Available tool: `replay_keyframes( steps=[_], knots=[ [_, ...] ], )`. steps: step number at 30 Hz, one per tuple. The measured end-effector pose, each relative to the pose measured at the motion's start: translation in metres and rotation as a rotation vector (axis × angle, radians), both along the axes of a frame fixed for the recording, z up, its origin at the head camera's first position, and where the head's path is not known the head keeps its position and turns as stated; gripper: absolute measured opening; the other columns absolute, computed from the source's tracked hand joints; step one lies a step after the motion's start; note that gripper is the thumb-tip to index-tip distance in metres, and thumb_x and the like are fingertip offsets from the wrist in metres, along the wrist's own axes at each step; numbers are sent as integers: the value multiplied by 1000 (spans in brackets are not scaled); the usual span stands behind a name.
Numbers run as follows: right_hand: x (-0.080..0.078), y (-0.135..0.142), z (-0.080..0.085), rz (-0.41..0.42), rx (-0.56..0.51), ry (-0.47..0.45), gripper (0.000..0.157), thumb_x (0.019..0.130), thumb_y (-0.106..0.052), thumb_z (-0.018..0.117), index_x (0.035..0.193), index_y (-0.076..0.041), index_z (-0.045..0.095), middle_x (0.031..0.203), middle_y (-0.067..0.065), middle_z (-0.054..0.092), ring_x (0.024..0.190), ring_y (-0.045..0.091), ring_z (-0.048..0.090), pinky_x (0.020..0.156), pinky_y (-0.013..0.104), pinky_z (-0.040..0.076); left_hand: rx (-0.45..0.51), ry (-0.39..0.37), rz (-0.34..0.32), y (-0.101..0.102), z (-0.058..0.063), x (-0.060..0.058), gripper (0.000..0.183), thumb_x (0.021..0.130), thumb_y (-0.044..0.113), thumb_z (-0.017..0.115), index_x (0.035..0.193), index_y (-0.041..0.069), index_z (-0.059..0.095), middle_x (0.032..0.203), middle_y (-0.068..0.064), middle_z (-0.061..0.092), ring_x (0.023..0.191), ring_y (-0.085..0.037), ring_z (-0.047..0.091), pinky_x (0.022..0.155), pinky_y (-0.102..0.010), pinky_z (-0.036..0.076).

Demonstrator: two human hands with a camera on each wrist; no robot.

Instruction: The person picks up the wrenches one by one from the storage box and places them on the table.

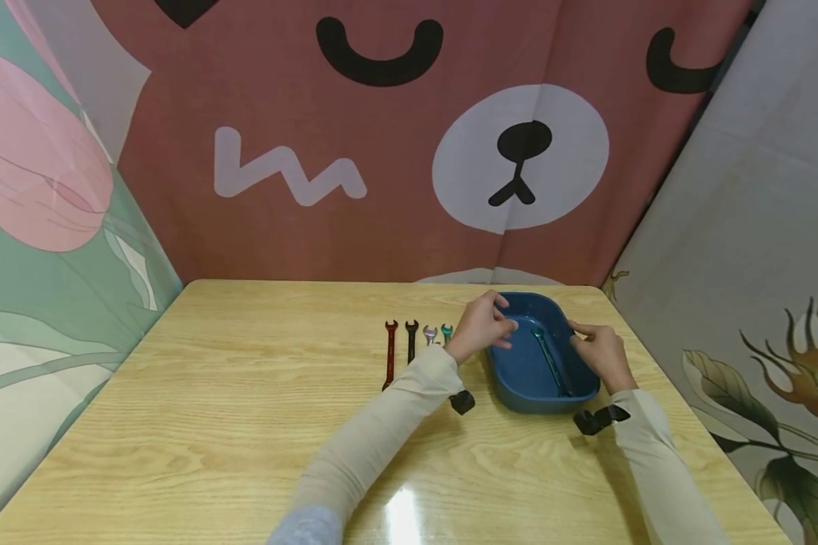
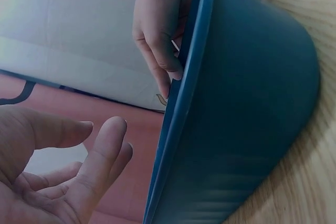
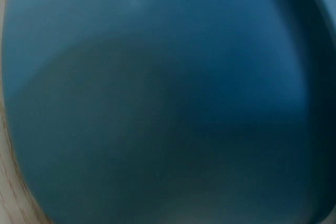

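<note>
A blue plastic basin (image 1: pixel 528 405) stands on the right part of the table, with one teal open-end wrench (image 1: pixel 551 362) lying inside it. My left hand (image 1: pixel 482 325) hovers at the basin's left rim; in the left wrist view its thumb and fingers (image 2: pixel 102 150) are apart and hold nothing. My right hand (image 1: pixel 603 354) grips the right rim of the basin. To the left of the basin lie a red wrench (image 1: pixel 391 352), a black wrench (image 1: pixel 411 341), a silver wrench (image 1: pixel 430 333) and a teal-green wrench (image 1: pixel 446 331), partly hidden behind my left arm.
The wood-grain table (image 1: pixel 211 409) runs back to a brown curtain with a bear face (image 1: pixel 313 242). A grey flowered curtain (image 1: pixel 736 250) hangs along the right edge. Black wrist cameras (image 1: pixel 462 402) sit below both hands. The right wrist view is filled by the blurred basin (image 3: pixel 157 103).
</note>
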State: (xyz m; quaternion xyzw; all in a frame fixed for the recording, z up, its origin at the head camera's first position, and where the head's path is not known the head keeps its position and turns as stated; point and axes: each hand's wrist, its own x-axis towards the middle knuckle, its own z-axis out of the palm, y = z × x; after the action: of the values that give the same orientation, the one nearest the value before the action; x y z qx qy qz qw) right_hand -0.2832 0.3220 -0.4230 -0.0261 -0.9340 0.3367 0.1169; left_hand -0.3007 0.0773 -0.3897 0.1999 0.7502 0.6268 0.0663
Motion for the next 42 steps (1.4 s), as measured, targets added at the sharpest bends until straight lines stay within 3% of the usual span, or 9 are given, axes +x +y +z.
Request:
replay_keyframes(
  steps=[9, 15, 29, 36, 42],
  knots=[
    [0, -1, 1, -2, 7, -1, 44, 93, -8, 54, 136, 0, 59, 130, 35, 56, 63, 23, 50, 48, 29, 38, -15, 17, -13, 9, -1, 0, 34, 92, -1, 70, 123, -1, 55, 89, -19, 69, 61, -19, 67, 60, -35, 64],
    [1, -1, 1, -4, 3, -6, 44, 93, -7, 54, 136, 0, 59, 126, 35, 59, 60, 21, 47, 47, 29, 36, -31, 13, -4, 14, -4, -3, 33, 90, 0, 72, 119, 0, 55, 81, -13, 67, 59, -20, 67, 64, -41, 64],
    [-1, -1, 0, -9, 9, 0, 44, 92, -7, 54, 135, 0, 59, 128, 35, 58, 60, 21, 47, 46, 28, 36, -37, -35, 2, 23, -4, -10, 33, 90, -2, 72, 119, -2, 55, 96, -30, 68, 57, -22, 67, 74, -52, 61],
    [-2, -1, -1, -5, 7, 3, 44, 92, -6, 54, 135, 1, 59, 127, 35, 58, 56, 19, 43, 45, 28, 34, -64, -59, 41, 31, -3, -12, 33, 89, 0, 74, 117, -1, 57, 73, -8, 67, 58, -20, 68, 72, -50, 63],
    [0, -2, 0, -8, 5, 8, 44, 92, -6, 54, 135, 1, 59, 123, 35, 61, 57, 19, 44, 45, 28, 34, -86, -90, 69, 38, -4, -14, 34, 88, 1, 76, 116, -1, 58, 76, -10, 70, 58, -20, 68, 71, -47, 63]
  ],
)
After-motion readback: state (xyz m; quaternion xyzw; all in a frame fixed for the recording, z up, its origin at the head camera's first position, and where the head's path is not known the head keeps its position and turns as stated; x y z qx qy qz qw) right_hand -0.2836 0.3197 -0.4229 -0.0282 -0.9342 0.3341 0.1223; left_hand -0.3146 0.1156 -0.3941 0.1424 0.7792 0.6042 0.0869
